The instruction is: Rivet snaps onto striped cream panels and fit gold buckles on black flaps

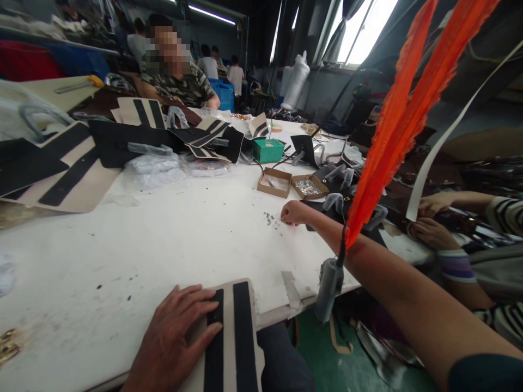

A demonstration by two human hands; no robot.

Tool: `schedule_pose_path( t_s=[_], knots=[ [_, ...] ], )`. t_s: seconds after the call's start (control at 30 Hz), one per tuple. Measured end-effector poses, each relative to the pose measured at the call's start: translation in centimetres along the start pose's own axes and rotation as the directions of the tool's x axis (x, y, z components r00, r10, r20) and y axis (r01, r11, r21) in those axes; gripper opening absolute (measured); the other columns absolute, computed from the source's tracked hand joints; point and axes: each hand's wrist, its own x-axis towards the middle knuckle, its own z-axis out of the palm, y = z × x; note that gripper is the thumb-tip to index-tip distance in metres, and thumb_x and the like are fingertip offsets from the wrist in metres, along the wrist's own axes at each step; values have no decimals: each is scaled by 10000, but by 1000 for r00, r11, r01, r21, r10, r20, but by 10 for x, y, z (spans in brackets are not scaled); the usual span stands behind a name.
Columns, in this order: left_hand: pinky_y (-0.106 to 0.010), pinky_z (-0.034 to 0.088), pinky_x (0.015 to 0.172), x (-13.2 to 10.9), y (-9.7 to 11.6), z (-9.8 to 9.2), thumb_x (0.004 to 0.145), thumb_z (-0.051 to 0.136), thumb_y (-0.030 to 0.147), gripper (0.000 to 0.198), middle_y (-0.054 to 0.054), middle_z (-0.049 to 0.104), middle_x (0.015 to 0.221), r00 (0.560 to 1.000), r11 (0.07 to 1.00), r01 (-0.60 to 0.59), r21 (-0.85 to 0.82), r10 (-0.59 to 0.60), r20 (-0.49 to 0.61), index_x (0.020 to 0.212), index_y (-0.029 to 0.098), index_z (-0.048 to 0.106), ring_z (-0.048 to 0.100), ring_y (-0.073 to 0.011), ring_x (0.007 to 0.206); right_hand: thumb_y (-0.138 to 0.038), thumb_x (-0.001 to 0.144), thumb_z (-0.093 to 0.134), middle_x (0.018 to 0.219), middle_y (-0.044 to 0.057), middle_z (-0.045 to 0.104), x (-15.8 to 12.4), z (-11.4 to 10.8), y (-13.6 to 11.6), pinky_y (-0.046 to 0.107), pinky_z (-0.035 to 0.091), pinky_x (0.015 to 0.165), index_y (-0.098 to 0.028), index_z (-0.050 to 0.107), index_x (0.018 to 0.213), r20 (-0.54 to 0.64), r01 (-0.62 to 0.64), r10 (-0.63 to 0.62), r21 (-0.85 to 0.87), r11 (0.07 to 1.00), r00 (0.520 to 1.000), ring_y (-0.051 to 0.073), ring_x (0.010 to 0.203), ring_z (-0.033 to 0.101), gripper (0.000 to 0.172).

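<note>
My left hand (180, 326) lies flat, fingers stretched out, on a beige panel with black stripes (235, 337) at the table's front edge. The panel juts a little past that edge, over my lap. Farther off, my right arm reaches across to a small scatter of metal bits (270, 219) on the white tabletop. My right hand (293, 213) is closed there, fingertips pressed together at the right side of the scatter. Whatever it pinches is hidden or too small to name. Just behind it stands an open cardboard box (309, 187) of small silvery metal pieces.
Another small box (273, 182) and a green box (268, 151) stand farther back. Striped panels (69, 169) are heaped at the left. An orange strip (392, 130) hangs with a grey cylindrical tool (329, 288) near my right forearm. Co-workers sit opposite and at the right.
</note>
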Motion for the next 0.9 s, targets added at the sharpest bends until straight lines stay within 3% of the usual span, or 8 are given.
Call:
schedule_pose_path(
  t_s=[0.1, 0.2, 0.37, 0.5, 0.73, 0.9],
  knots=[
    [-577, 417, 1192, 0, 1, -1, 960, 753, 515, 288, -5, 776, 1320, 1000, 1000, -11, 3, 11, -10, 1181, 332, 725, 669, -311, 1274, -68, 727, 772, 580, 40, 700, -1, 1, 1, 220, 524, 534, -133, 720, 628, 24, -14, 13, 26, 1000, 1000, 145, 503, 636, 129],
    [-584, 414, 1191, 0, 1, -1, 965, 751, 504, 286, -3, 772, 1328, 1000, 1000, -19, 5, 19, -12, 1190, 331, 717, 668, -311, 1274, -55, 730, 763, 579, 23, 695, -7, 6, 5, 196, 502, 517, -132, 717, 670, -30, 5, -3, 77, 997, 1000, 129, 496, 627, 108],
    [-601, 424, 1189, 0, 1, 0, 955, 756, 515, 299, -6, 773, 1329, 1000, 1000, -2, 3, 2, 6, 1189, 331, 728, 672, -324, 1276, -72, 797, 759, 635, 7, 715, -20, 20, 17, 149, 454, 502, -128, 742, 846, -171, 83, -49, 197, 977, 984, 106, 546, 641, 77],
    [-599, 427, 1202, 0, 2, -1, 951, 752, 531, 299, -15, 781, 1319, 1000, 1000, 9, 4, -9, 0, 1174, 332, 741, 683, -322, 1263, -180, 911, 734, 697, 37, 748, -25, 29, 25, 168, 518, 538, -107, 751, 1023, -157, 97, -47, 332, 938, 986, 119, 577, 673, 134],
    [-644, 451, 1191, 0, -2, 2, 957, 748, 506, 287, -20, 777, 1319, 1000, 999, 13, -30, -13, 20, 1185, 333, 733, 682, -333, 1277, -197, 896, 709, 604, -14, 677, -28, 37, 17, 171, 437, 491, -136, 784, 940, -90, 55, -24, 357, 933, 996, 91, 492, 543, 106],
    [-722, 471, 1165, 0, 10, -10, 921, 782, 466, 259, -9, 786, 1294, 996, 994, 88, -62, -87, 32, 1157, 379, 723, 695, -363, 1243, -180, 819, 701, 564, 26, 662, -37, 35, -9, 221, 449, 523, -158, 747, 791, -84, 0, 27, 311, 950, 996, 115, 473, 549, 58]
  ],
)
